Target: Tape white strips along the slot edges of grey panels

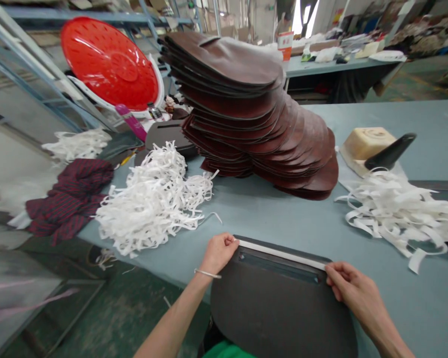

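White strip [283, 254], ends pinched by left hand [219, 251] and right hand [353, 287], lies best taut along the dark panel [283, 313] at the near edge of the bench [188, 251].

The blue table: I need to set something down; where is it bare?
Bare table shows between the brown stack and the black panel; beyond the cream block, toward the far edge; and right of the right hand, nearer than the right strip pile. The left side is crowded: the left strip pile sits close to the stack.
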Action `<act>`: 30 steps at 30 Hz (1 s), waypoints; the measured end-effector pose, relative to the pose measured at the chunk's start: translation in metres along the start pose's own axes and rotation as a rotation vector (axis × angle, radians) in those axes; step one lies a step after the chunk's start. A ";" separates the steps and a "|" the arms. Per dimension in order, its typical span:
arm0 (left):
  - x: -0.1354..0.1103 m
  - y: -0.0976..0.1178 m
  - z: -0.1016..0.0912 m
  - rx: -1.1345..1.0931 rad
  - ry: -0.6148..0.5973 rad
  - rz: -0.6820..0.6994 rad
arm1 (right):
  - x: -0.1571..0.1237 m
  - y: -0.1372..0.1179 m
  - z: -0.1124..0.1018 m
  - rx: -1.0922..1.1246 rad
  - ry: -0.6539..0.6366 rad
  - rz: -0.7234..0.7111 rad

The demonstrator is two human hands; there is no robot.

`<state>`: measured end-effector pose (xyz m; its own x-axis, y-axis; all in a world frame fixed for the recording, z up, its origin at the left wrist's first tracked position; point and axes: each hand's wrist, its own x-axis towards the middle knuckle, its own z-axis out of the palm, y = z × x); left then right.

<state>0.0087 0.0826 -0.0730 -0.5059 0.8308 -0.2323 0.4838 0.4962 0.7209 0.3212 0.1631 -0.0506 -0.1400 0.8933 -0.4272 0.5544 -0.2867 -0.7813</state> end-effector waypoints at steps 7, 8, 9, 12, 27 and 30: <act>0.005 -0.001 0.001 0.047 0.015 -0.021 | 0.007 0.013 0.002 0.016 0.020 0.007; 0.005 -0.001 0.001 0.053 0.011 -0.021 | 0.008 0.016 0.002 0.021 0.023 0.000; 0.005 -0.001 0.001 0.059 0.007 -0.020 | 0.010 0.018 0.003 0.025 0.025 -0.008; 0.004 -0.003 0.000 0.074 -0.014 -0.011 | 0.011 0.019 0.005 0.027 0.036 -0.019; 0.004 -0.001 0.001 0.172 -0.032 -0.030 | 0.011 0.017 0.011 -0.074 0.164 -0.034; 0.001 0.004 0.001 0.223 -0.014 0.001 | 0.010 0.014 0.009 -0.122 0.194 -0.042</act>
<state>0.0105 0.0857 -0.0712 -0.4962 0.8339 -0.2417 0.6314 0.5376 0.5589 0.3201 0.1652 -0.0704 -0.0114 0.9566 -0.2910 0.6482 -0.2146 -0.7306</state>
